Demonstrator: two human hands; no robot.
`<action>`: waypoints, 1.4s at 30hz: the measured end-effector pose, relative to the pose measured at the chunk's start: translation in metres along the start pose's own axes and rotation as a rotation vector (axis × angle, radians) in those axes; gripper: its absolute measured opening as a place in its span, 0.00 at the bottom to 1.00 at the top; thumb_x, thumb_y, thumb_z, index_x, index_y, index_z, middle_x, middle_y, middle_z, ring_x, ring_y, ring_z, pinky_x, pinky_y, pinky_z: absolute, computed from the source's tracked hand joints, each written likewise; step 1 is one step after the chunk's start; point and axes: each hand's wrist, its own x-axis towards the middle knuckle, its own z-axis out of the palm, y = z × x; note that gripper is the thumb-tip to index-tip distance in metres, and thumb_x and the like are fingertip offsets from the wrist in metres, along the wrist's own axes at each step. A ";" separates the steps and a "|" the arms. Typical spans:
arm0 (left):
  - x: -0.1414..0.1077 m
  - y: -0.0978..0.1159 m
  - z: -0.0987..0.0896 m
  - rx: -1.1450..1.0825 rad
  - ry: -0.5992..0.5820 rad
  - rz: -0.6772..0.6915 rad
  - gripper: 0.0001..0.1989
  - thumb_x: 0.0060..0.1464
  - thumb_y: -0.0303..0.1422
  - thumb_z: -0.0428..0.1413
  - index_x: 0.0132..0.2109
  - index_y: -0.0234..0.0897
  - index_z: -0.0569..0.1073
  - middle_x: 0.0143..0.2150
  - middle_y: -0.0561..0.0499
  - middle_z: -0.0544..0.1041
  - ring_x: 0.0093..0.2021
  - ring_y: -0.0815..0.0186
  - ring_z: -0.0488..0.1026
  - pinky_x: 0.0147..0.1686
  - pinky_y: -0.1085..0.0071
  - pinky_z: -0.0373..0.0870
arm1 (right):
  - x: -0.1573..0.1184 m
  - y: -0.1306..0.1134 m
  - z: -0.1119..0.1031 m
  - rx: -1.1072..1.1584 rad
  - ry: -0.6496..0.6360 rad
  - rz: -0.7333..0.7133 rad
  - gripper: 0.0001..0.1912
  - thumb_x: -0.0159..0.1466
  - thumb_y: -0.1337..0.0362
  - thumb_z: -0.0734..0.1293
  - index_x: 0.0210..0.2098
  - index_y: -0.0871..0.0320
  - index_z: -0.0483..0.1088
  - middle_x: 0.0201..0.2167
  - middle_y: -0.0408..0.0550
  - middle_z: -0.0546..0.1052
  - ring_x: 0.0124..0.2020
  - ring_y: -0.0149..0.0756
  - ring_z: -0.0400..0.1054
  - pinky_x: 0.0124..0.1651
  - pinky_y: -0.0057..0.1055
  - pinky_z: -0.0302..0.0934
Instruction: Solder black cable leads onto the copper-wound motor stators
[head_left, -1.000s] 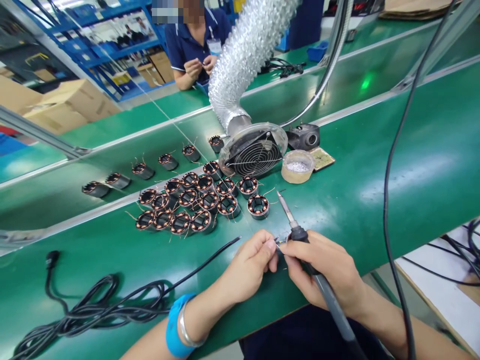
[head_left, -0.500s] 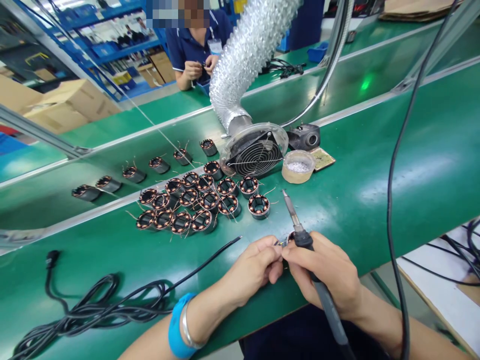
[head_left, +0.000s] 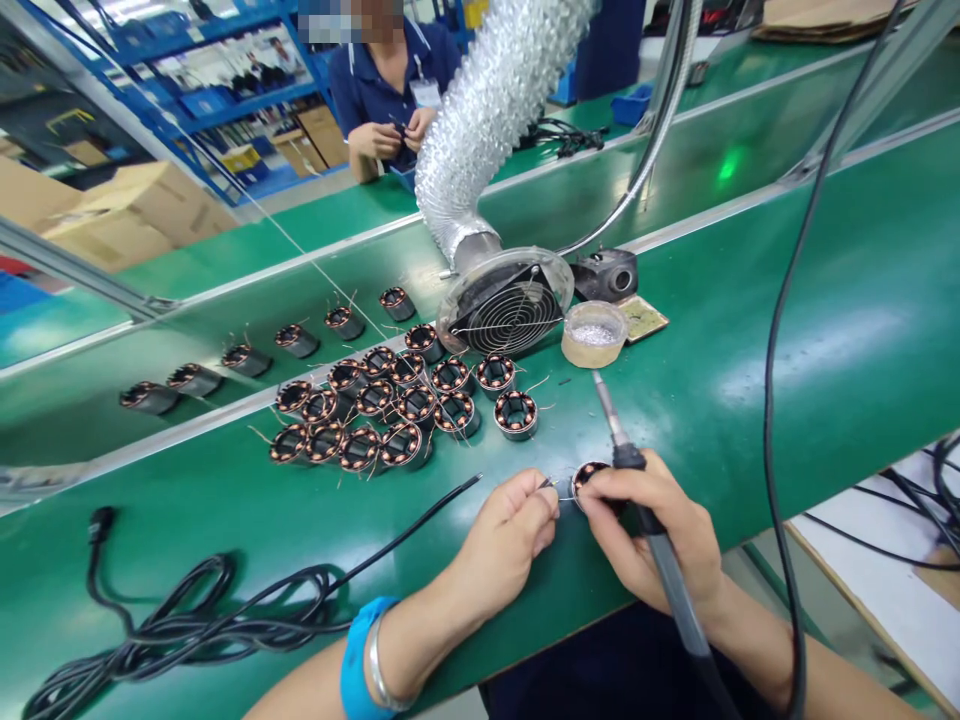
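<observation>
My left hand is closed in a pinch on the end of a thin wire. It wears a blue wristband and a silver bangle at the wrist. A soldering iron rests in my right hand, its tip pointing up and away from me. The thumb and fingers of that hand also touch a motor stator with copper windings, partly hidden behind them. Fine leads run from this stator toward the pinched wire. Many similar stators stand in rows farther left on the green bench.
A fan-type fume extractor with a silver duct stands behind the stators. Beside it are a round tub and a soldering-iron holder. A coiled black cable lies front left. Across the bench sits a co-worker.
My hands have moved apart, uncovering more of the stator and its leads. The soldering iron has shifted right with my right hand. A small dark piece now shows on the bench.
</observation>
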 end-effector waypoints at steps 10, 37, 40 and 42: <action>-0.003 -0.003 0.009 0.032 0.078 0.021 0.16 0.55 0.45 0.52 0.29 0.39 0.61 0.16 0.64 0.54 0.17 0.75 0.46 0.18 0.76 0.45 | 0.005 -0.003 -0.006 -0.024 -0.047 -0.047 0.19 0.61 0.78 0.66 0.50 0.57 0.69 0.38 0.49 0.78 0.36 0.38 0.71 0.38 0.37 0.68; -0.006 -0.001 0.010 0.210 0.125 0.029 0.13 0.58 0.40 0.48 0.29 0.40 0.61 0.15 0.61 0.58 0.18 0.73 0.52 0.21 0.75 0.50 | 0.004 -0.025 -0.064 0.015 -0.136 0.220 0.09 0.63 0.68 0.64 0.42 0.53 0.72 0.33 0.45 0.76 0.33 0.37 0.72 0.27 0.30 0.61; -0.008 -0.002 0.010 0.234 0.140 0.035 0.13 0.60 0.40 0.48 0.29 0.40 0.61 0.15 0.61 0.58 0.19 0.72 0.53 0.21 0.74 0.51 | 0.006 -0.025 -0.061 0.011 -0.130 0.197 0.10 0.62 0.70 0.63 0.42 0.53 0.72 0.32 0.46 0.77 0.32 0.38 0.73 0.25 0.30 0.61; -0.009 -0.002 0.010 0.243 0.144 0.045 0.14 0.60 0.40 0.48 0.29 0.40 0.60 0.16 0.61 0.59 0.19 0.72 0.53 0.22 0.74 0.51 | 0.007 -0.026 -0.060 0.007 -0.125 0.177 0.11 0.61 0.71 0.63 0.42 0.54 0.72 0.31 0.46 0.77 0.30 0.38 0.73 0.24 0.31 0.61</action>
